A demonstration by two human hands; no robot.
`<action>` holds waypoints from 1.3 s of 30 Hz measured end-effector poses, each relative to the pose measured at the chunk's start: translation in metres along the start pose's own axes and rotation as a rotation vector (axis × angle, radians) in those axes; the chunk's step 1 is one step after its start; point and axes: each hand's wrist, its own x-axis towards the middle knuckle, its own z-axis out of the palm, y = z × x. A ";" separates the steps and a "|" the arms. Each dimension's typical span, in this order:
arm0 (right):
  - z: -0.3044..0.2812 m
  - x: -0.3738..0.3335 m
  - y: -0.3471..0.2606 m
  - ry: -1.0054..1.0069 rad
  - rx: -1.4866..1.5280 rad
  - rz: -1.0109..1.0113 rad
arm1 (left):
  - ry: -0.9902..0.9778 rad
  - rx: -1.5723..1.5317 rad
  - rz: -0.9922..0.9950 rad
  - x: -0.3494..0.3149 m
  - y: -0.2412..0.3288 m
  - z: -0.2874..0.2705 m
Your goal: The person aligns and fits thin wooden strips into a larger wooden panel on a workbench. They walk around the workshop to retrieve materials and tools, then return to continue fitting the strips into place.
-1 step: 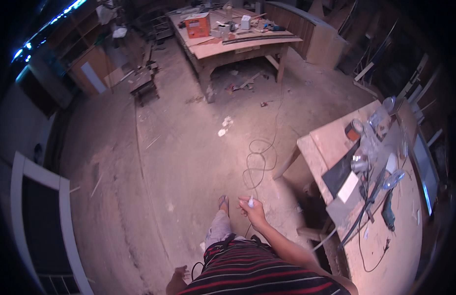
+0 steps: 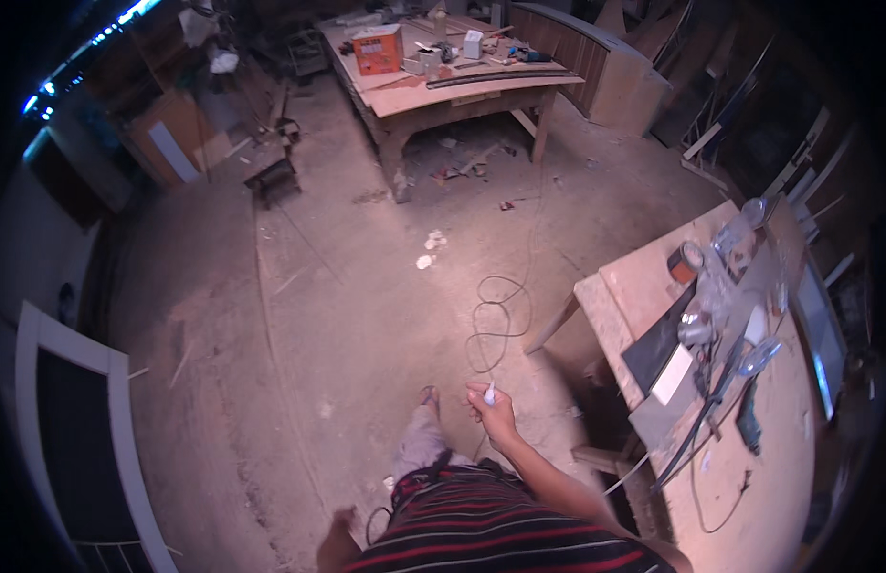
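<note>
On the far bench (image 2: 433,94), an orange box (image 2: 379,52) is set near the left edge, and beside it a small pale box (image 2: 422,64) and a white carton (image 2: 473,44) are seen; what is held inside them cannot be told. On the near bench (image 2: 622,286) at the right, a clear plastic bottle (image 2: 759,356) is laid on its side among cables, and another clear bottle (image 2: 754,211) is placed near the far corner, close to crumpled clear plastic (image 2: 718,291). A round orange-and-black item (image 2: 685,260) is stood just beside that plastic, and a dark green power tool (image 2: 748,421) is left near the outer edge. A small white bottle (image 2: 489,394) with a narrow tip is held in the right hand (image 2: 497,417), above the floor (image 2: 367,334) and to the left of the near bench. It is gripped by the right hand's fingers (image 2: 474,402), which are curled around it with little gap. The left hand (image 2: 341,527) is blurred and lowered at the left side of the striped shirt (image 2: 491,520); whether its fingers are spread or closed cannot be told. Beyond the right hand, a looped cable (image 2: 478,307) is spread over the floor.
</note>
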 end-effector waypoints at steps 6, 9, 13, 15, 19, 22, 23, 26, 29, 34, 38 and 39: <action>-0.037 0.132 -0.124 0.320 0.069 -0.126 | 0.167 0.288 0.764 0.095 0.516 -0.026; -0.057 0.211 -0.158 0.452 0.213 -0.160 | 0.212 0.264 0.974 0.063 0.742 -0.012; -0.100 0.326 -0.198 0.612 0.333 -0.235 | -0.001 0.037 1.230 -0.050 0.950 0.095; -0.116 0.382 -0.231 0.642 0.327 -0.270 | -0.035 0.076 1.277 -0.044 1.000 0.125; -0.160 0.498 -0.335 0.665 0.261 -0.365 | -0.121 0.557 0.844 0.032 1.011 0.132; -0.221 0.559 -0.430 0.712 0.235 -0.457 | -0.173 0.722 0.433 0.032 1.021 0.171; -0.234 0.575 -0.459 0.712 0.214 -0.470 | -0.167 0.696 0.325 0.035 1.016 0.168; -0.287 0.631 -0.536 0.749 0.182 -0.531 | -0.145 0.627 0.162 0.033 1.059 0.194; -0.342 0.699 -0.583 0.798 0.207 -0.528 | -0.140 0.603 0.171 0.040 1.145 0.256; -0.453 0.791 -0.612 0.869 0.279 -0.502 | -0.139 0.793 0.592 0.067 1.381 0.420; -0.534 0.839 -0.664 0.952 0.235 -0.427 | -0.262 0.752 1.033 -0.002 1.574 0.618; -0.560 0.846 -0.672 0.971 0.197 -0.432 | -0.352 0.715 1.121 -0.057 1.616 0.670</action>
